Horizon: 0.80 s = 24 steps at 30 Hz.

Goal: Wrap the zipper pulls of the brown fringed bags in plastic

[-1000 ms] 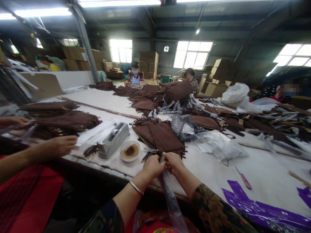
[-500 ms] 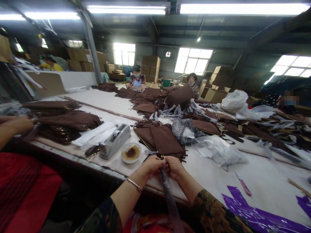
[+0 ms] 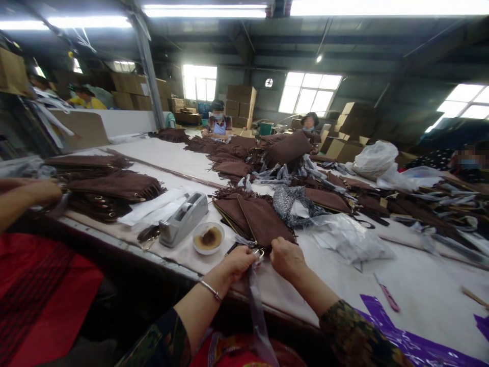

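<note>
A brown fringed bag (image 3: 263, 219) with a gold zipper lies on top of another at the table's near edge. My left hand (image 3: 240, 261) pinches a strap by its gold clasp, close to the bag's near corner. The strap (image 3: 256, 300) is wrapped in clear plastic and hangs down past the table edge toward my lap. My right hand (image 3: 287, 257) is closed at the bag's near right edge, gripping it there; its fingertips are partly hidden. To the left of my left hand is a white bowl (image 3: 208, 250) holding something yellowish with a dark centre.
A grey tape dispenser (image 3: 183, 219) stands left of the bowl. Clear plastic bags (image 3: 351, 239), a pink cutter (image 3: 389, 298) and purple plastic (image 3: 412, 331) lie to the right. Piled brown bags (image 3: 286, 150) cover the table's middle. A co-worker's hand (image 3: 42, 193) is at the far left.
My right hand has come away from the clasp and moved right onto the bag's edge. My left hand stays at the strap, and the gold clasp now shows.
</note>
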Motion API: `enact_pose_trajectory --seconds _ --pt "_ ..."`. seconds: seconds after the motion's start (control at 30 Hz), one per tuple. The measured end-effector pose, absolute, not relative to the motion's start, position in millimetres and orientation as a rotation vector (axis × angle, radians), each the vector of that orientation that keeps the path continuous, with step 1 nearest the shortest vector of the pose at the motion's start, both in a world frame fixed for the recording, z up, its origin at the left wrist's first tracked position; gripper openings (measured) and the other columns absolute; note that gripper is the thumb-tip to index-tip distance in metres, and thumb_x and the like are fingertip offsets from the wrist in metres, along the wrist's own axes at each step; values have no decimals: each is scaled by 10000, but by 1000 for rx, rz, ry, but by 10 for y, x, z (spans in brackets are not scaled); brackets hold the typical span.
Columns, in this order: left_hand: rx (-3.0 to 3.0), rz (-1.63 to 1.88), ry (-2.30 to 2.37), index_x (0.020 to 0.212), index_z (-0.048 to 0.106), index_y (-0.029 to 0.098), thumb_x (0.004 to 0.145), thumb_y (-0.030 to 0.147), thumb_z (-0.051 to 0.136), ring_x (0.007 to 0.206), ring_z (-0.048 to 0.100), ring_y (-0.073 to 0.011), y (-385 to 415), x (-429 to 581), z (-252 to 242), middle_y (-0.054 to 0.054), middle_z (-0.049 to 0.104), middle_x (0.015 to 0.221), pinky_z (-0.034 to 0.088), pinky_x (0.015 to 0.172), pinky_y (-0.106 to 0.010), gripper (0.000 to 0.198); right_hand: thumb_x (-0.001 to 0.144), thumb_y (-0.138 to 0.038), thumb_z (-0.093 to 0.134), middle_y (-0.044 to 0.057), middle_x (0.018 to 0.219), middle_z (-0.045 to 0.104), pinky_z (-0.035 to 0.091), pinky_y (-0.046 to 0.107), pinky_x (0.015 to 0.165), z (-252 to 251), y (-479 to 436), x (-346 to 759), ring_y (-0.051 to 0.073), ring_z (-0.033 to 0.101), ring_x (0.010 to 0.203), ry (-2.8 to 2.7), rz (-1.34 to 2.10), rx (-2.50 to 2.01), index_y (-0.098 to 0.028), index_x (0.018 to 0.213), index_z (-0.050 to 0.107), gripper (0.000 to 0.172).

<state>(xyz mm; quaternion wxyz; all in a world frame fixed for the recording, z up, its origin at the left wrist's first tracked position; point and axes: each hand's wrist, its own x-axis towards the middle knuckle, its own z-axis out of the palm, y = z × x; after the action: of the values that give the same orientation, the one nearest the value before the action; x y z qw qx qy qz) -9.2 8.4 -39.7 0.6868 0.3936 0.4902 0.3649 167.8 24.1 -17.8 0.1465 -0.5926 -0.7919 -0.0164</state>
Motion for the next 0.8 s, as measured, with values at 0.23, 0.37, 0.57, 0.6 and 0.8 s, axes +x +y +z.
enact_pose_trajectory --seconds 0.23,0.37,0.57,0.6,0.8 --pt "837 868 1072 725 539 153 634 273 741 522 539 -110 47 -114 -425 2 597 593 414 552 -240 253 811 -134 526 121 846 661 387 305 617 -72 176 2009 210 620 702 -2297 -96 -1853 -165 796 654 133" --pt "861 895 1105 699 550 146 635 347 765 553 568 -129 39 -37 -416 -16 614 600 425 568 -246 301 884 -281 517 55 853 674 431 283 727 -65 43 1824 186 618 805 -2187 261 -1480 -203 842 675 181" --pt "752 912 1089 743 543 147 701 388 745 521 535 -100 22 -29 -380 21 562 590 424 546 -228 317 843 -256 564 23 714 677 439 275 683 -220 57 1485 174 618 709 -2035 580 -1473 -205 709 678 184" --pt "709 910 1057 771 536 152 723 400 727 510 524 -92 15 -45 -377 32 550 596 431 547 -228 316 837 -231 562 28 725 667 439 276 694 -233 82 1472 174 612 719 -2038 521 -1465 -200 700 667 175" --pt "516 806 949 927 539 157 838 443 589 612 620 -154 -42 -87 -388 -30 628 770 523 607 -327 303 848 -164 525 54 845 606 437 281 794 -248 228 1451 175 586 845 -2096 235 -1335 -187 710 589 153"
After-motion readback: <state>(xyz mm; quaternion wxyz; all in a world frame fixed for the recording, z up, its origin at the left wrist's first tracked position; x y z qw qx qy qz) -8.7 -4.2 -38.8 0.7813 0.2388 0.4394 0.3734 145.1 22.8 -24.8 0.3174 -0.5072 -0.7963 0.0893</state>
